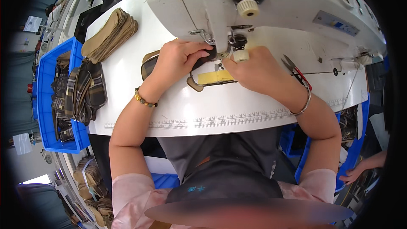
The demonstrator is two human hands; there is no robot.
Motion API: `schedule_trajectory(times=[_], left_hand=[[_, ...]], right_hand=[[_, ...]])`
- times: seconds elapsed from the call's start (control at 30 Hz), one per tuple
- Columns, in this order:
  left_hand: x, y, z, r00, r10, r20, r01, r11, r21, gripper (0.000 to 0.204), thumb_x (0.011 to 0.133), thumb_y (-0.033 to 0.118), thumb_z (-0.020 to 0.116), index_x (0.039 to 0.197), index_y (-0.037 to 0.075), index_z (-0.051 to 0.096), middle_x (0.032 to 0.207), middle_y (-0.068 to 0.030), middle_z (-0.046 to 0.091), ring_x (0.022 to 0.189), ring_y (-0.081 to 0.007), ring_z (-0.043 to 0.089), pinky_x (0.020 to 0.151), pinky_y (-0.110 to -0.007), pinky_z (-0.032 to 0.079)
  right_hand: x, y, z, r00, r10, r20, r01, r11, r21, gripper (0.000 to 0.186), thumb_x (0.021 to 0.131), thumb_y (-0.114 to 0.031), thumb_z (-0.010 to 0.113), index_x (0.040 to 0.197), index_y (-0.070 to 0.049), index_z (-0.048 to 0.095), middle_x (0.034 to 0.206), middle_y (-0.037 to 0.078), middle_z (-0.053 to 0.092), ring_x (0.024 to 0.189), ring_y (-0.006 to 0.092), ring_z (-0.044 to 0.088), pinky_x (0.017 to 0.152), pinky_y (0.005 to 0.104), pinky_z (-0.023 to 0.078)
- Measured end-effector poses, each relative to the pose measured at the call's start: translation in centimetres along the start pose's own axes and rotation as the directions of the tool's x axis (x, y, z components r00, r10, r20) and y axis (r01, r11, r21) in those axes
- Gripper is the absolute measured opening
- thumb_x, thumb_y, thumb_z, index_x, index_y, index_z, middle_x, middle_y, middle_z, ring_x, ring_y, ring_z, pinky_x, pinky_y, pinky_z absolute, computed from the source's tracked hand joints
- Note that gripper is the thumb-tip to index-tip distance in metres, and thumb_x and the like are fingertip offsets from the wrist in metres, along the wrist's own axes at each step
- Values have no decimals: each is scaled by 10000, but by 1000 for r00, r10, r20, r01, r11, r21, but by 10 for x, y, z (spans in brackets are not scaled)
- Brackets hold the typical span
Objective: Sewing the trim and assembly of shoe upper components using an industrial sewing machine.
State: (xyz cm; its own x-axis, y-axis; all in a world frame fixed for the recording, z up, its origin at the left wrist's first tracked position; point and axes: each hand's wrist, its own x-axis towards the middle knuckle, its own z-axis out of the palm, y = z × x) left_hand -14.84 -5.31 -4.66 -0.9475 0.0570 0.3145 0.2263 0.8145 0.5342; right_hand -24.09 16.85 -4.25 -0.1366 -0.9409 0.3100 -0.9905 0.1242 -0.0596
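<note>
Upper centre: your left hand (174, 61) pinches dark flat fabric (205, 59) beneath the white sewing machine (292, 10); right hand (255, 71): grip hidden.

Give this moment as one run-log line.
left hand: touching dark fabric; right hand: near sewing machine; red-handled scissors: on table; tan pieces: stacked, left

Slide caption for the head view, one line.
Left hand on dark fabric, right hand close by, at a white sewing machine; tan pieces stacked at left.
</note>
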Motion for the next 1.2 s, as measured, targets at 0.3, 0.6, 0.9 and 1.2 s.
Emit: schedule_trajectory(times=[0.3,0.6,0.9,1.2], left_hand=[[-4,-3,3,988,-151,39,155,980,-124,197,867,66,745,1062,82,760,806,-65,721,697,-176,639,671,-282,514],[-1,-2,5,993,61,-97,-51,993,102,164,781,169,789,933,107,779,877,-76,743,692,-260,693,613,-335,554],[-6,6,-2,998,52,-47,-38,965,261,144,834,133,768,829,48,653,725,-150,674,678,-355,668,570,-422,503],[-6,-1,7,997,39,-70,-28,989,147,67,827,10,713,834,-2,648,677,-175,574,621,-363,565,593,-422,439]], right_hand=[[-5,-9,9,1000,23,-3,-23,999,35,126,863,-96,606,922,-44,704,604,89,636,555,234,663,498,354,503],[2,-9,12,999,17,-33,-16,999,34,123,857,-104,608,898,-26,695,602,105,634,550,246,662,513,376,516],[3,-6,31,986,-24,-165,46,990,133,306,816,-108,589,1089,17,646,540,83,568,465,229,594,453,370,463],[2,-6,27,999,8,-43,1,980,201,190,817,-108,597,964,2,645,553,101,586,513,290,628,465,415,484]])
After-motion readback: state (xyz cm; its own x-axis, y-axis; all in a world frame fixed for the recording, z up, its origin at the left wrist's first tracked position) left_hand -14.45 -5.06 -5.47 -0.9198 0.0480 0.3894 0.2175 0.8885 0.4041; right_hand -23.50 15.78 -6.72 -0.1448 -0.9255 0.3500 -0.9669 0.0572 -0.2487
